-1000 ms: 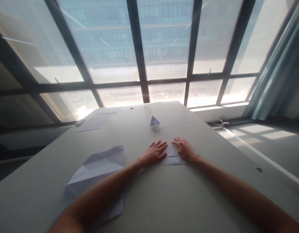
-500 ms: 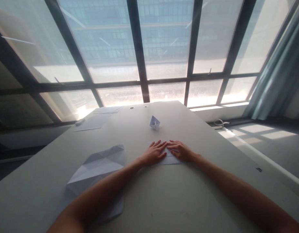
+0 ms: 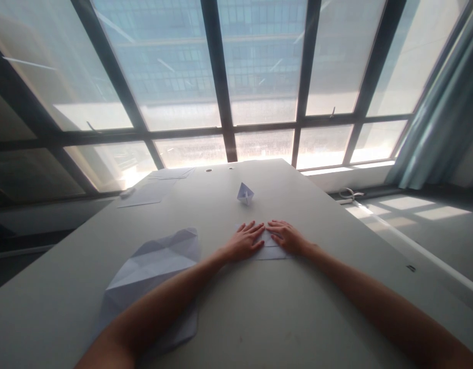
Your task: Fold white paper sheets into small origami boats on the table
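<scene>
A folded sheet of white paper [image 3: 272,252] lies flat on the table, partly covered by both hands. My left hand [image 3: 245,242] rests on its left side, palm down with fingers stretched out. On the right side, my right hand [image 3: 288,238] lies flat too, its fingers apart and pointing toward the left hand. Between the hands a strip of the paper shows, with a fold line across it. Just beyond them stands a small folded paper boat [image 3: 245,194].
A large creased sheet of paper [image 3: 151,266] lies at the left, partly under my left forearm. More flat sheets [image 3: 144,195] are at the table's far left. The white table [image 3: 236,318] reaches toward the windows. A small dark object [image 3: 411,268] sits near the right edge.
My right hand has shifted slightly, and its fingers lie a little flatter and more apart on the paper. The left hand stays in place.
</scene>
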Demonstrator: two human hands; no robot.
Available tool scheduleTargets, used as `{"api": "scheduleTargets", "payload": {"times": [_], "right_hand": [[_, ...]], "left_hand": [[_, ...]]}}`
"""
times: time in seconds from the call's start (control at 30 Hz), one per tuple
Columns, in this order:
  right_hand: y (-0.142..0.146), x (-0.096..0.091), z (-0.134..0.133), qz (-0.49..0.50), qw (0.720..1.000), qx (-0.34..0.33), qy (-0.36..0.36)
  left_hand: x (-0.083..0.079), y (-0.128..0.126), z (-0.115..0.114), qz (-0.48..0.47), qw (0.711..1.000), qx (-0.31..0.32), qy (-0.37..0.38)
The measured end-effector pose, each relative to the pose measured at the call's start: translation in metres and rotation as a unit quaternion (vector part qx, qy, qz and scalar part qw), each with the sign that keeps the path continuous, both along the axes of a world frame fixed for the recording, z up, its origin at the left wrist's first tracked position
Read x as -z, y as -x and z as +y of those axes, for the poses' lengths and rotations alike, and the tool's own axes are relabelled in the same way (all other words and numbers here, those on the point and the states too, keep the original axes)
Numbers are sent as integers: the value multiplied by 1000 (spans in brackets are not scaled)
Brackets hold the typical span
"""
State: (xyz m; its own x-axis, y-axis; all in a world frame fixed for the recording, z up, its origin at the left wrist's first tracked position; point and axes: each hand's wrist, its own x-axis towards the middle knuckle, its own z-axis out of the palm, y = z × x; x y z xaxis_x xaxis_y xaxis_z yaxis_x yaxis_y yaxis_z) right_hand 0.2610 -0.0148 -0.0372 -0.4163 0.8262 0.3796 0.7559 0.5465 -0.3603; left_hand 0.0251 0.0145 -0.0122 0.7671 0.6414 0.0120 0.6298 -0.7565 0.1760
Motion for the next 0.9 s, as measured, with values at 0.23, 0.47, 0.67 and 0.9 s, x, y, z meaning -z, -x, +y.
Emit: {"api": "scheduleTargets", "payload": {"times": [0.23, 0.47, 0.67, 0.9], "right_hand": [[-3, 3, 5, 5, 998, 57, -31], [0, -3, -2, 8, 997, -62, -51], [5, -9, -8, -3, 993, -114, -11], [5, -20, -14, -13, 987, -157, 30]], "left_hand": [[1, 0, 2, 1, 1000, 5, 1], [2, 1, 1, -6, 1000, 4, -6], [7, 0, 4, -22, 1000, -17, -8], [5, -1, 2, -38, 999, -24, 2]]}}
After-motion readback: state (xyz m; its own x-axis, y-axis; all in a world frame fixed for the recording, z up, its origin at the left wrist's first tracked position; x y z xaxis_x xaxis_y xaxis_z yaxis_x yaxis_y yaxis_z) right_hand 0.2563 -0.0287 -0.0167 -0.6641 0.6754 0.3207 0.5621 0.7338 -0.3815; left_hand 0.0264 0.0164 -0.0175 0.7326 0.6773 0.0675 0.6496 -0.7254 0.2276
